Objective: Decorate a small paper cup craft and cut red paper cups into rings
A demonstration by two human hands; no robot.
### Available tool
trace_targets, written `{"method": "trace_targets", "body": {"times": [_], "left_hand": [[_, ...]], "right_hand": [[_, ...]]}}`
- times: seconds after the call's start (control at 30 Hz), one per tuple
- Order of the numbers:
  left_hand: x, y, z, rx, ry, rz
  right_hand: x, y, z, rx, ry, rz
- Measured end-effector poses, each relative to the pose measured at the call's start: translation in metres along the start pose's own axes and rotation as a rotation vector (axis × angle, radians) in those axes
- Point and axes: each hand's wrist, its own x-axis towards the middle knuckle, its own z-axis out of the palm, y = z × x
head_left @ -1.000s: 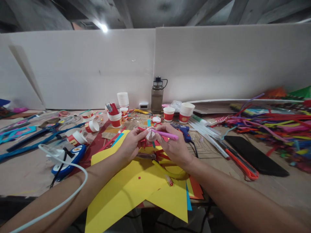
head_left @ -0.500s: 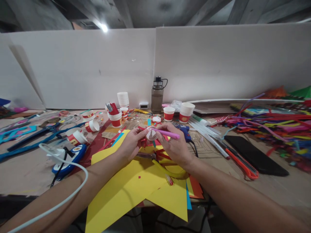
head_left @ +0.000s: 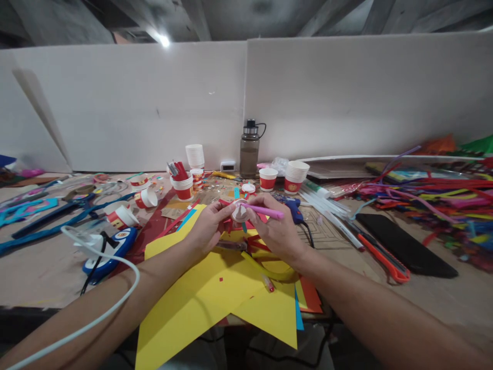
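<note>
My left hand [head_left: 209, 227] has its fingers closed on the edge of a paper cup [head_left: 239, 214], whose round white bottom faces me. Red and teal paper strips stick out around the cup. In my right hand [head_left: 278, 230] is a slim pink pen [head_left: 266, 210], its far end slanting to the right and its near end over the white bottom. The right fingertips also lie close against the cup; whether they press on it I cannot tell. Beneath both hands are yellow paper sheets [head_left: 192, 298], with scissors [head_left: 231, 245] partly hidden by shadow.
A hot glue gun [head_left: 291, 208], an orange cutter [head_left: 385, 259] and a black phone-like slab [head_left: 404, 244] lie to the right. Stacked paper cups [head_left: 296, 177] and a water bottle [head_left: 249, 154] stand behind. At left are a blue power strip [head_left: 127, 246] and a white cable [head_left: 134, 282].
The pink pen has tilted and shifted very slightly over the cup. Both hands otherwise stay nearly where they were.
</note>
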Motion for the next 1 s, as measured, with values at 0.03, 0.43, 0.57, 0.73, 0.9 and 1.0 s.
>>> {"method": "trace_targets", "body": {"times": [0.03,0.43,0.57,0.73,0.9,1.0], "left_hand": [[0.0002,-0.0001,-0.0001,0.0,0.001,0.004],[0.0001,-0.002,-0.0009,-0.013,-0.004,0.021],[0.001,-0.0026,-0.0015,-0.011,0.004,0.021],[0.0009,-0.0023,-0.0019,0.0,-0.012,0.026],[0.0004,-0.0012,-0.0006,-0.011,0.011,0.025],[0.0006,-0.0007,-0.0001,-0.015,0.014,0.026]], "right_hand": [[-0.0001,-0.0003,-0.0001,0.003,-0.002,-0.001],[0.0002,0.0021,0.0006,-0.011,0.0,-0.005],[0.0003,0.0016,0.0007,-0.004,-0.003,-0.004],[-0.0001,0.002,0.0004,-0.007,0.004,-0.006],[-0.0006,0.0032,0.0007,-0.016,0.001,-0.013],[-0.0007,0.0036,0.0009,-0.008,0.0,-0.018]]}}
